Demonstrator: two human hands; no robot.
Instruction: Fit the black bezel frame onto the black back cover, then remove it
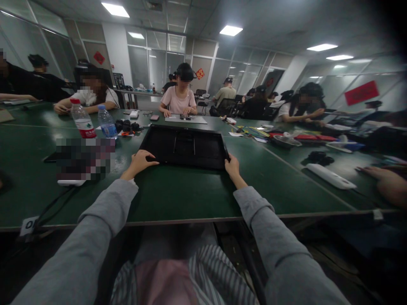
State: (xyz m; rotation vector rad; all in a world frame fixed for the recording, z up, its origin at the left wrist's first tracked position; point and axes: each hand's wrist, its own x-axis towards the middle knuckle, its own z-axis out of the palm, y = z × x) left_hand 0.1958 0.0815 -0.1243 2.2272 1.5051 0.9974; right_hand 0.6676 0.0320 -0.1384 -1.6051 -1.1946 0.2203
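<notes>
A black, shallow rectangular tray [203, 148] with a raised rim is in front of me on the green table. Two thin metal bars run up the middle of its inner face. My left hand [142, 163] grips the tray's near left corner, its thumb along the front edge. At the near right corner, the fingers of my right hand [233, 168] are closed around the rim. The undersides of both grips are hidden. Whether the tray rests fully on the tabletop or is slightly lifted, I cannot tell.
On the left stand two plastic bottles [107, 123], near a blurred-out item and a white power strip [72, 182]. Another white power strip [330, 176] and a person's hand [389, 183] are at right. Bags and strips [299, 137] lie beyond. A person [179, 99] sits opposite.
</notes>
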